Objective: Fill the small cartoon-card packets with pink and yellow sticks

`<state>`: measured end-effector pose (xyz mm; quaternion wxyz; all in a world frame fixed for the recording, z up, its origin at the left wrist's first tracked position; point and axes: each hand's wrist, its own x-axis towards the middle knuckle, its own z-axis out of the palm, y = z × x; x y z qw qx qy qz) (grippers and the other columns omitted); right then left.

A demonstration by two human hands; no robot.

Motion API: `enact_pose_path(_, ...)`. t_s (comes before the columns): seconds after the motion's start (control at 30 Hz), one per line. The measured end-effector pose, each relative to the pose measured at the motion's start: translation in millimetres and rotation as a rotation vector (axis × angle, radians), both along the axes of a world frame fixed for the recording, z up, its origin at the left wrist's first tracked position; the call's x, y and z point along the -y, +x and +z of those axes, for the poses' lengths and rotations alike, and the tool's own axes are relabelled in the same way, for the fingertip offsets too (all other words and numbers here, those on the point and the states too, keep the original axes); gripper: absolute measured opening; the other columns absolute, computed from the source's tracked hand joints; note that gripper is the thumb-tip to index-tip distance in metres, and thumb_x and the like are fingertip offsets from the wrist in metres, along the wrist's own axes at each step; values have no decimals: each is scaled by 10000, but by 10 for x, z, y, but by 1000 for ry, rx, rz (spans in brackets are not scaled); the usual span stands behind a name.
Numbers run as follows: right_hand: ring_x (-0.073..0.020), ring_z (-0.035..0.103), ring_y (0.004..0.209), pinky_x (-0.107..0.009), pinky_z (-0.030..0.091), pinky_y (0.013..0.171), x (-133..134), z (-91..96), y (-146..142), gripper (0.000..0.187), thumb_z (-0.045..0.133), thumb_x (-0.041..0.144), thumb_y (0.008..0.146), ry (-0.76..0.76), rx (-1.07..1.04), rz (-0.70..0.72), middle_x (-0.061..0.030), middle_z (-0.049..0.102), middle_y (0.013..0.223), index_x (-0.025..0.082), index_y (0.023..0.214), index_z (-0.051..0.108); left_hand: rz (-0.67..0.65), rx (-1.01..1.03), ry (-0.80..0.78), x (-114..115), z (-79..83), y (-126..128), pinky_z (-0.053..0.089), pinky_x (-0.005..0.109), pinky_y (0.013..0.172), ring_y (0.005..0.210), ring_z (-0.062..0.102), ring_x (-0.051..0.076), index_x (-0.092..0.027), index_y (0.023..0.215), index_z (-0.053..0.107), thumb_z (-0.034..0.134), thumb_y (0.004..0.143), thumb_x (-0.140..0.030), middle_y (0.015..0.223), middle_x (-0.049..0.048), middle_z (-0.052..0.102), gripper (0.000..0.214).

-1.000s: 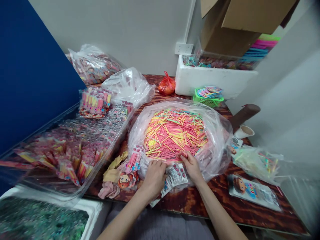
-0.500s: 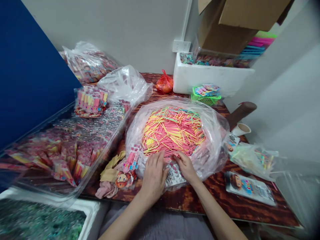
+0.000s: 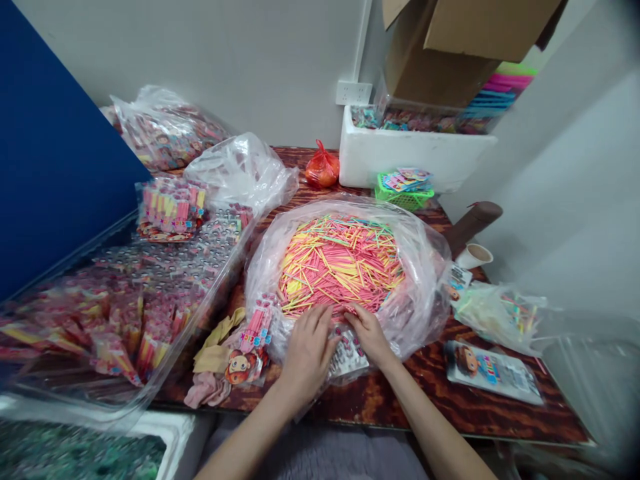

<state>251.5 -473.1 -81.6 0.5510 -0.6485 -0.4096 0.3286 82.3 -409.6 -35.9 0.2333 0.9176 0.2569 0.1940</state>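
A big clear plastic bag (image 3: 425,280) lies open on the wooden table (image 3: 450,400), heaped with thin pink, yellow and green sticks (image 3: 340,263). My left hand (image 3: 306,353) rests at the bag's near edge, fingers stretched forward onto the sticks. Beside it, my right hand (image 3: 370,333) has its fingers curled into the near sticks, pinching something I cannot make out. Under both hands lies a small printed clear packet (image 3: 350,357). A filled cartoon packet of sticks (image 3: 250,340) lies just left of my left hand.
A clear tray (image 3: 125,300) of filled packets is at left, with bagged packets (image 3: 165,137) behind. A white foam box (image 3: 415,150), green basket (image 3: 405,190), red bag (image 3: 321,170), paper cup (image 3: 473,255) and more packets (image 3: 493,370) stand at back and right.
My left hand moved forward from the packet onto the near edge of the sticks and spread its fingers. My right hand shifted slightly left, toward it.
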Motion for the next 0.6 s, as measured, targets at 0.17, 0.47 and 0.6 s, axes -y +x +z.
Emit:
enact_pose_path(0.17,-191,589,709,-286,436,689,-129,143,62,166,497,282,881,-42,163,70,3,624,731,222,922,646,108,-106,-36,152,-45,-270,441,443,905,1052,540,268,-200,1256,536,521,918,-257,1130,102,605,343)
enact_pose_path(0.47,-186,520,659,-288,393,669,-465,165,72,190,476,244,885,-15,414,112,2,565,689,229,709,548,183,-13,-79,105,-270,-227,440,355,792,884,546,215,-168,857,602,517,901,-148,885,58,612,97)
enact_pose_path(0.6,-217,584,776,-324,430,754,-376,190,114,181,499,290,894,12,304,50,-34,648,795,224,783,626,123,114,-52,51,-328,-304,442,335,787,868,565,199,-182,860,631,454,954,-193,879,59,635,200)
